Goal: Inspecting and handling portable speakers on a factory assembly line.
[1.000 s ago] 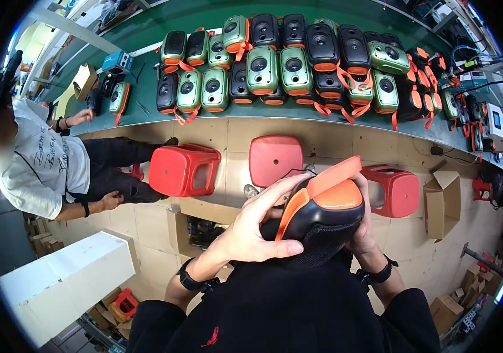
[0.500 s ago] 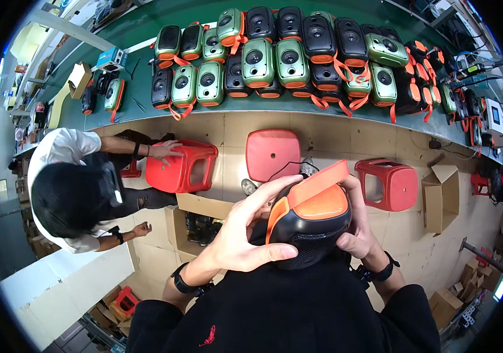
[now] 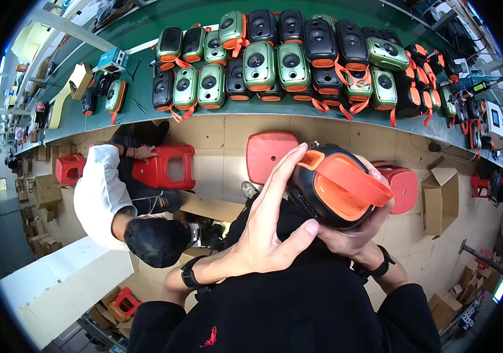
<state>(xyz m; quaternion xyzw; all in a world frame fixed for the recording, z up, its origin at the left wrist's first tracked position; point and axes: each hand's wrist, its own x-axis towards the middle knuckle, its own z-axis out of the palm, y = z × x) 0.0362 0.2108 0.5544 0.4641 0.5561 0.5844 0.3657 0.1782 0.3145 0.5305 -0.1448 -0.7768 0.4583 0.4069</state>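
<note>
A black portable speaker (image 3: 302,183) with an orange end panel and an orange carry strap (image 3: 351,181) is held in front of my chest, its orange end tilted up. My right hand (image 3: 362,232) grips it from the right and below, with most of its fingers hidden behind the speaker and strap. Along the speaker's left side, my left hand (image 3: 266,235) has its fingers stretched out and the thumb spread. Its fingertips are by the strap's upper end and its thumb tip by the lower edge; whether they touch is unclear.
Green and black speakers (image 3: 260,66) with orange straps are stacked on the green workbench (image 3: 192,126) ahead. Red stools (image 3: 270,154) stand below it. On the left a person in white (image 3: 101,194) bends over a carton (image 3: 210,207). An open cardboard box (image 3: 440,200) is at right.
The speaker has turned and tilted, showing more of its orange end. My left hand's fingers have straightened; my right hand has shifted beneath it. The other person has leaned down toward the carton.
</note>
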